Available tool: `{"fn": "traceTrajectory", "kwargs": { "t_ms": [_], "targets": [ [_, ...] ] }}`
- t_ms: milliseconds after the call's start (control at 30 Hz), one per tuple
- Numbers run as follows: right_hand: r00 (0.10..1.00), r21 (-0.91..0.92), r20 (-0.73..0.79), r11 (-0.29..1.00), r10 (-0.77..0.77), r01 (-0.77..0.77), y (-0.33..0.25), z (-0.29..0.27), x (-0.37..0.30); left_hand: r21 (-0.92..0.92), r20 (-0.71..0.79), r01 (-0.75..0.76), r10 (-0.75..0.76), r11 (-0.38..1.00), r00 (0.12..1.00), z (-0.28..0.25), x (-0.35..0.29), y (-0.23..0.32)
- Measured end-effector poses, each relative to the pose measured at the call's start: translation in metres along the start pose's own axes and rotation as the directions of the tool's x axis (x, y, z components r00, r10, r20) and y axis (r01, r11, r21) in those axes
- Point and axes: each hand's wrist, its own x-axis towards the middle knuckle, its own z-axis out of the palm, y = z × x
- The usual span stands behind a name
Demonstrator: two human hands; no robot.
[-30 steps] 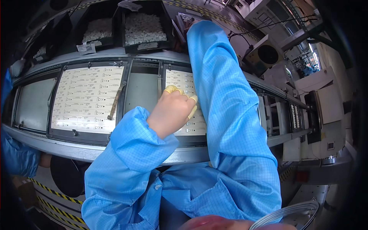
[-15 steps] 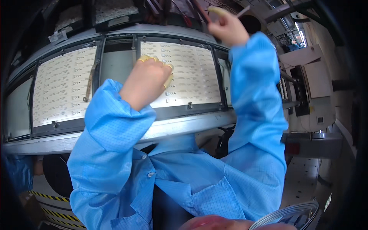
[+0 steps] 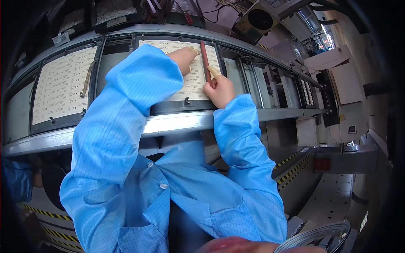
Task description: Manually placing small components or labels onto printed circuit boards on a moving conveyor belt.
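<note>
A white printed panel (image 3: 196,84) lies in a dark frame on a metal-railed conveyor, with rows of small marks on it. My right hand (image 3: 221,90), a yellow finger cot on one finger, grips a long reddish-brown bar (image 3: 204,59) that lies along the panel's right side. Over the panel's far middle is my left hand (image 3: 184,60), its fingers in yellow cots and drawn together at the surface. Whatever they may hold is too small to make out. To the left, a second printed panel (image 3: 63,84) sits in its own frame, with a narrow metal strip (image 3: 87,80) at its right edge.
Dark bins of small white pieces (image 3: 114,10) stand beyond the far rail. The near metal rail (image 3: 177,124) runs between my body and the panels. Conveyor crossbars (image 3: 257,82) continue to the right. A box with a round black face (image 3: 259,20) stands at the back right.
My right hand has come down from the far right side to the panel, holding the reddish-brown bar there. My left hand has moved farther away and to the right over the panel.
</note>
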Motion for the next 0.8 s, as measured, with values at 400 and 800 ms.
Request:
{"fn": "traceTrajectory", "kwargs": {
  "t_ms": [400,800],
  "targets": [
    [0.995,0.109,0.013,0.989,0.097,-0.098,0.015,0.026,0.004,0.169,-0.083,-0.100,0.115,0.981,0.990,0.022,0.014,0.003],
    [0.972,-0.197,-0.233,0.980,-0.034,-0.013,0.032,-0.035,-0.007,0.286,-0.095,-0.066,0.097,0.956,0.991,0.038,0.025,0.006]
  ]
}}
